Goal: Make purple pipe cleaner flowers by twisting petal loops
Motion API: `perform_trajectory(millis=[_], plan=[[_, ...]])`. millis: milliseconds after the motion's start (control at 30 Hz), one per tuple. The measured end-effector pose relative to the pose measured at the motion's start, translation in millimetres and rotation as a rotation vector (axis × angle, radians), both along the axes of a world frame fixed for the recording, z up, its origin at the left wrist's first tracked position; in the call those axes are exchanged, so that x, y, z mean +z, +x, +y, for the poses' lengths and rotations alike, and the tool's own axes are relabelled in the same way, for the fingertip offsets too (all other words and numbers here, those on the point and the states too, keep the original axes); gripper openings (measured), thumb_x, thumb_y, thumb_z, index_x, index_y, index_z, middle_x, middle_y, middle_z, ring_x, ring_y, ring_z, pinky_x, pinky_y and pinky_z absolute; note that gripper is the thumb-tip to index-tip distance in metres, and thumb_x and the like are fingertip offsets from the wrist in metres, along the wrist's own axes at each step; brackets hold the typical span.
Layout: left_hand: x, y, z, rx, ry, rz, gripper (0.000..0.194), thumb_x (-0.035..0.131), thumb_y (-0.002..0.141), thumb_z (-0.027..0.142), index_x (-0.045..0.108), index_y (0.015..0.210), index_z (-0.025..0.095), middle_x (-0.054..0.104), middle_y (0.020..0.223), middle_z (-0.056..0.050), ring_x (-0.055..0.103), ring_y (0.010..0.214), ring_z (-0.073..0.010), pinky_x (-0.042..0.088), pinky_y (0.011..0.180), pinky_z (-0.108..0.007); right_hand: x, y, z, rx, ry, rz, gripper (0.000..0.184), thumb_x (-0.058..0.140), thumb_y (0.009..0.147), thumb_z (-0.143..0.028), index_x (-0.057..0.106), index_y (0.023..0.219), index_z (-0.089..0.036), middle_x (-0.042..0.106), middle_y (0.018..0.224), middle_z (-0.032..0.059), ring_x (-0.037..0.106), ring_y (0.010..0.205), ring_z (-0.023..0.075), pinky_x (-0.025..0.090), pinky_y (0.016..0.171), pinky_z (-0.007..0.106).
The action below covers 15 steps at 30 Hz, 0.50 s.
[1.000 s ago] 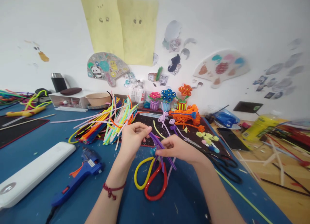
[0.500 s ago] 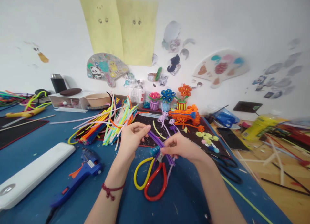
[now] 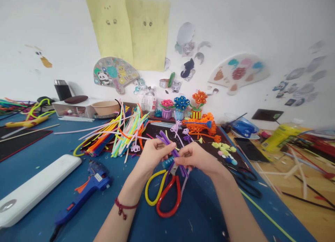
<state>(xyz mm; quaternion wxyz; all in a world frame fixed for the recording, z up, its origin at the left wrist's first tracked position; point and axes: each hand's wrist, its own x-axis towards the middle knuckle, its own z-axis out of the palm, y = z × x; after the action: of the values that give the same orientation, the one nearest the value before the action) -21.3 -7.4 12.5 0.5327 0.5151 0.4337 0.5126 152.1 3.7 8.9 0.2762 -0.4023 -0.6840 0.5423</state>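
A small bunch of purple pipe cleaners (image 3: 165, 138) slants between my two hands over the table. My left hand (image 3: 157, 152) pinches it near the upper end, thumb on top, and the tips stick out past the fingers. Close beside it, my right hand (image 3: 190, 155) grips the lower part, with the other ends hanging below. Just under the hands lie scissors with one yellow and one red handle (image 3: 169, 214); their blades are mostly hidden. A teal cylinder (image 3: 167, 163) shows in part behind them. Light purple pipe-cleaner loops (image 3: 135, 148) lie left of my left hand.
A blue glue gun (image 3: 90, 186) and a long white device (image 3: 39, 188) lie at left. Behind are piled colourful pipe cleaners (image 3: 131, 130), finished potted flowers (image 3: 181, 104) and orange flowers (image 3: 204, 125). Black-handled scissors (image 3: 247, 181) and a phone (image 3: 251, 149) are at right.
My left hand has slid right and down along the purple pipe cleaners, closer to my right hand, so their upper tips now show. Light purple loops have come into view where it was.
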Motion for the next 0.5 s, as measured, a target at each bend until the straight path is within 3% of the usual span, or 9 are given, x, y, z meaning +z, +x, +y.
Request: perform_trajectory(millis=[233,333,500], plan=[[0.2,1.0,-1.4,-0.01,0.024,-0.001,0.027,0.079,0.061,0.036,0.068,0.062,0.012,0.055,0.046,0.001,0.044,0.042,-0.0069,0.032,0.042,-0.019,1.1,-0.5,-0.9,-0.02,0.002,0.0,0.042,0.08,0.062,-0.05,0.064,0.058,-0.012,0.052,0.044,-0.0037,0.043,0.038,0.0066,0.031,0.038,0.02],[-1.1,-1.5,-0.7,0.036,0.079,0.026,0.026,0.078,0.063,0.036,0.069,0.067,0.012,0.056,0.05,0.002,0.044,0.045,-0.0079,0.035,0.046,-0.021,0.6,2.3,-0.5,0.036,-0.004,-0.026,0.042,0.076,0.066,-0.051,0.064,0.058,-0.012,0.047,0.043,-0.0053,0.037,0.037,0.0052,0.026,0.036,0.019],[-3.6,-7.9,3.0,0.159,0.286,0.316,0.021,0.072,0.071,0.034,0.068,0.065,0.014,0.046,0.047,0.004,0.037,0.044,-0.0081,0.026,0.046,-0.021,0.1,9.2,0.3,0.114,-0.033,-0.077,0.044,0.071,0.072,-0.052,0.074,0.073,-0.009,0.043,0.044,-0.0062,0.031,0.038,0.0044,0.021,0.037,0.02]])
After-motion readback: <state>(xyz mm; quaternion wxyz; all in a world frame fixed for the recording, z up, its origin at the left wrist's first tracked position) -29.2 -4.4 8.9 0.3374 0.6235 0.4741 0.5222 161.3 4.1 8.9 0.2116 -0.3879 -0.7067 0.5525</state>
